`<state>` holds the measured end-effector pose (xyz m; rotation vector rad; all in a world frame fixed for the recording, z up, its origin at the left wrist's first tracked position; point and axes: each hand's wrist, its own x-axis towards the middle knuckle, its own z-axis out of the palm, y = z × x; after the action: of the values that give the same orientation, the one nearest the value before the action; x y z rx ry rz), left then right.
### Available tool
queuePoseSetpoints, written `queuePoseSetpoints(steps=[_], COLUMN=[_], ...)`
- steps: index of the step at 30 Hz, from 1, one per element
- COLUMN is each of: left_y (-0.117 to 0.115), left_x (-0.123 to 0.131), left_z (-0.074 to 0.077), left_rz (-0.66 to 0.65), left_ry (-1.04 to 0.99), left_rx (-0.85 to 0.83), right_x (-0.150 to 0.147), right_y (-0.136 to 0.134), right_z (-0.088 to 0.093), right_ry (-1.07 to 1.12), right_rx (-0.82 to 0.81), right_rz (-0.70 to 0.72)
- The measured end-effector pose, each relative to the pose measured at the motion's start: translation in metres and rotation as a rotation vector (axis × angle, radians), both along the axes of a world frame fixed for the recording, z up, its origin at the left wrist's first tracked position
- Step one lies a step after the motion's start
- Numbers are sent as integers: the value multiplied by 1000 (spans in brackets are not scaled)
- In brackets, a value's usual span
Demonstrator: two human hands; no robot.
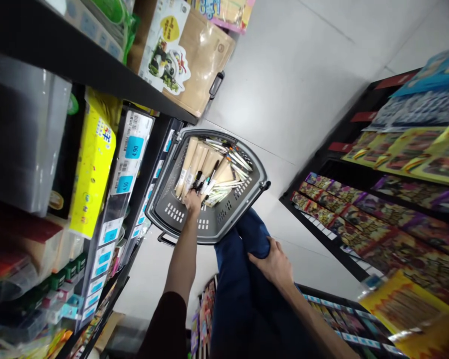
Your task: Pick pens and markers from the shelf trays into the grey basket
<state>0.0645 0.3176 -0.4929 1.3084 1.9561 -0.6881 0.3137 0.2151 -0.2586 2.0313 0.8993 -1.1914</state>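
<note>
A grey plastic shopping basket (213,234) stands on the pale floor in front of me. It holds beige paper-wrapped packs (194,159) and several pens and markers (234,162). My left hand (192,202) reaches into the basket, its fingers closed round a small bunch of markers (204,183) with black and teal caps. My right hand (273,264) lies on my knee in blue jeans (252,237), fingers spread over the cloth, holding nothing.
A dark shelf unit on the left carries price tags (133,147), a yellow box (92,172) and small goods. A brown paper bag (202,60) sits on the shelf above the basket. Shelves of colourful packets (377,219) line the right. White tiled floor (303,75) lies between.
</note>
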Motion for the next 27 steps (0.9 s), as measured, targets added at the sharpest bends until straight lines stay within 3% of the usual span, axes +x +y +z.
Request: queuePoseSetpoints(steps=[10,13,16,18,21,24,27], left_y=[3,3,0,-4,-16,-34,-54], left_x=[-9,-17,-25,-28,-26,-16,-1], left_z=[0,10,34,60,119,196,280], left_rz=[2,-9,-18,-22,-25,-12,9], left_ry=[-90,-152,-190,-209,-265,-349,-439], left_rx=[2,15,60,93,127,160,198], right_x=[-5,-4,-4,-5,-10,-16,-24], right_y=[-3,-6,-11,-16,-23,-27,-23], right_z=[2,2,1,1,8,30,72], right_ry=[-11,-7,1,12,28,76,222], right_rx=[15,22,40,47,45,62,143], right_rz=[0,1,-7,-14,-18,-12,-23])
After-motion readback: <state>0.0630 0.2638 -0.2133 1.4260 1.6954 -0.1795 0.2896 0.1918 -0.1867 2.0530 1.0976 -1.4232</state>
